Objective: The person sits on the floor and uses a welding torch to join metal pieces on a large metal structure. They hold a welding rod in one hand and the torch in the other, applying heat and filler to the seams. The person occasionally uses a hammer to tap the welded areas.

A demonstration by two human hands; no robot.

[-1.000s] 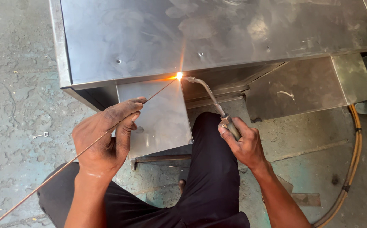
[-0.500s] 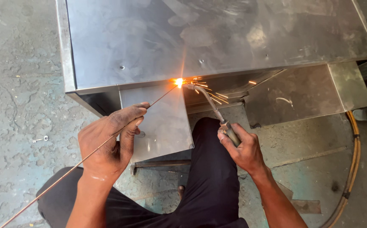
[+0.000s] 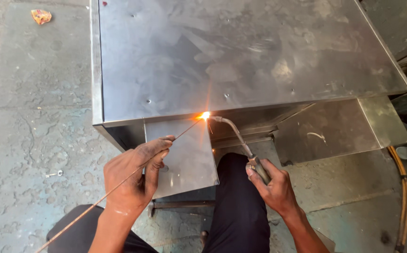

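My left hand (image 3: 133, 178) pinches a long thin filler rod (image 3: 95, 201) whose far tip reaches the glowing flame spot (image 3: 205, 115). My right hand (image 3: 271, 185) grips the handle of a gas torch (image 3: 234, 133) whose curved metal neck ends at that same bright spot. The flame sits on the seam where a small steel panel (image 3: 184, 159) meets the lower front edge of a large sheet-steel box (image 3: 241, 51). A few sparks fly from the spot. My legs in dark trousers are under both hands.
An orange hose (image 3: 404, 187) runs down the right side over the concrete floor. A second steel panel (image 3: 339, 131) hangs under the box at right. A small metal ring (image 3: 59, 173) lies on the floor at left, and a scrap of wrapper (image 3: 41, 16) far left.
The spray of sparks seen half a second ago has died down to a small glow. The view has shifted slightly; both hands hold the same positions at the seam.
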